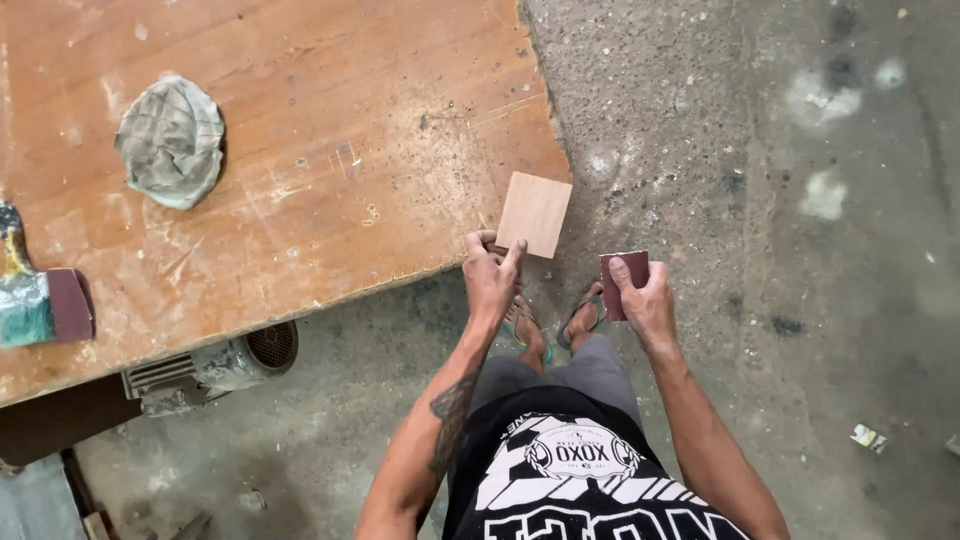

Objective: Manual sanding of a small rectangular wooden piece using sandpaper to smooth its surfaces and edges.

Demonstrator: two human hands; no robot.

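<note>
My left hand (490,275) pinches the lower left corner of a small square piece of light wood (535,213), held flat in the air just off the table's corner. My right hand (643,300) grips a folded piece of dark reddish-brown sandpaper (622,283), thumb pressed on top, a short way right of the wood square. The two hands are apart and the sandpaper does not touch the wood.
A worn orange-brown plywood table (300,160) fills the upper left. On it lie a crumpled grey rag (171,141) and, at the left edge, a paint-stained tool beside a dark block (70,305). An electric motor (215,365) sits under the table. Stained concrete floor (780,200) lies to the right.
</note>
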